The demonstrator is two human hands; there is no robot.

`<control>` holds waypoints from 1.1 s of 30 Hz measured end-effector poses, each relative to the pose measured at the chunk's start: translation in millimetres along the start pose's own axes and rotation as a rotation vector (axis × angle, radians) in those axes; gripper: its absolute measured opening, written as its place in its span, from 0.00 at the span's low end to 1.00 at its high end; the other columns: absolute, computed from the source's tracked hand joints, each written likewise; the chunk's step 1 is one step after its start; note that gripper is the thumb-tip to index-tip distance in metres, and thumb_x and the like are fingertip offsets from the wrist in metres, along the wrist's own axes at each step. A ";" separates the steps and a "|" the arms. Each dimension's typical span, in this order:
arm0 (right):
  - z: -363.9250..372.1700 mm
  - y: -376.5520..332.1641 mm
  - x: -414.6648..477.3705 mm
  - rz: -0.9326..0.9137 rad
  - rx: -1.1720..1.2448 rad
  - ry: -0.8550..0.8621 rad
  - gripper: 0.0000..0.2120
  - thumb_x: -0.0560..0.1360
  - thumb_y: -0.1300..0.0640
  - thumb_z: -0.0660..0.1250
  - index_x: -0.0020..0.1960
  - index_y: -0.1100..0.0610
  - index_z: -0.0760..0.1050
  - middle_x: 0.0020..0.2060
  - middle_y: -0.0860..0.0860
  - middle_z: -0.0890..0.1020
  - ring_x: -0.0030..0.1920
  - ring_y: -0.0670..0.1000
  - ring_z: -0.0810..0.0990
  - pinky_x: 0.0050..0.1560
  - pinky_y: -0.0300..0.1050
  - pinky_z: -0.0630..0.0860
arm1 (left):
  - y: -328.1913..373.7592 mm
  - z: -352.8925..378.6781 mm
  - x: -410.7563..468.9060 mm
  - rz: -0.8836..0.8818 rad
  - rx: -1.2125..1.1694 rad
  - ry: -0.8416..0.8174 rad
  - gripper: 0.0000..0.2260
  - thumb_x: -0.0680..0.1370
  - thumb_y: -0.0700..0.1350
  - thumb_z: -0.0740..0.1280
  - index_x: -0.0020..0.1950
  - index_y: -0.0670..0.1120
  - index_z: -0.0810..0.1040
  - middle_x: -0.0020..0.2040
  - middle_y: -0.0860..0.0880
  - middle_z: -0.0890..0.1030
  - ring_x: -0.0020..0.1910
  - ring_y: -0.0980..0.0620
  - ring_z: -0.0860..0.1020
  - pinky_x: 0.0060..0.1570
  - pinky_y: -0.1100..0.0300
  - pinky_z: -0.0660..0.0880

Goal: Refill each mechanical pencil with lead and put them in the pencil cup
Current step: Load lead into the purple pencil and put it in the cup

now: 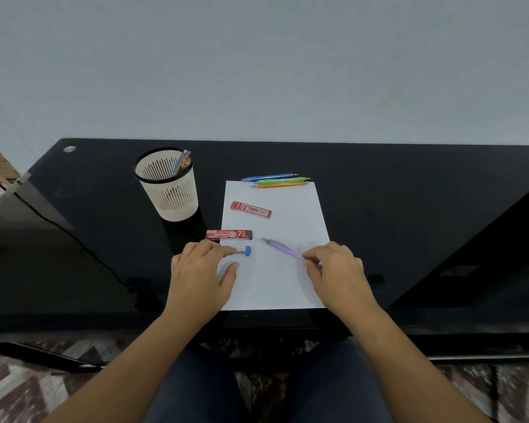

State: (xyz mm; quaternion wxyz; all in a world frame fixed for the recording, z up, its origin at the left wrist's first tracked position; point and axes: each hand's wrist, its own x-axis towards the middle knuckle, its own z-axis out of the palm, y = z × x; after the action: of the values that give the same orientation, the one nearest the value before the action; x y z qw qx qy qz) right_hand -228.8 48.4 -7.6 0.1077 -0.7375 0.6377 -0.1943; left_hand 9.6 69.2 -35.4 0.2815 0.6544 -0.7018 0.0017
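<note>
A purple mechanical pencil (283,248) lies slanted on the white sheet (275,279), tip pointing up-left. My right hand (333,270) pinches its rear end. My left hand (200,270) holds one end of a small lead tube with a blue cap (245,251) at the sheet's left edge. Two red lead cases lie nearby: one (229,234) just above my left hand, another (251,209) on the sheet. Blue, green and orange pencils (277,181) lie side by side at the sheet's top. The slotted cream pencil cup (168,184) holds a few pencils.
The sheet sits on a glossy black desk (409,224). A black cable (74,239) runs across the desk's left side. A grey wall stands behind the desk. My legs and a patterned floor show below the front edge.
</note>
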 end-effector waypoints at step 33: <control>-6.8 -14.2 5.0 -0.109 -0.071 -0.149 0.13 0.77 0.48 0.61 0.61 0.47 0.70 0.49 0.43 0.74 0.51 0.46 0.75 0.54 0.46 0.70 | 5.1 2.1 -0.7 -0.037 -0.006 -0.042 0.10 0.73 0.49 0.72 0.54 0.52 0.82 0.49 0.55 0.79 0.50 0.53 0.75 0.50 0.55 0.67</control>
State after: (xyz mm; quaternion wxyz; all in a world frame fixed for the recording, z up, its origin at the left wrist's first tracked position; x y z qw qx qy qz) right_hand -218.3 46.4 5.0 0.1178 -0.7870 0.5933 -0.1216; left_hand 4.0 69.8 -35.6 0.2685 0.6663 -0.6954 -0.0194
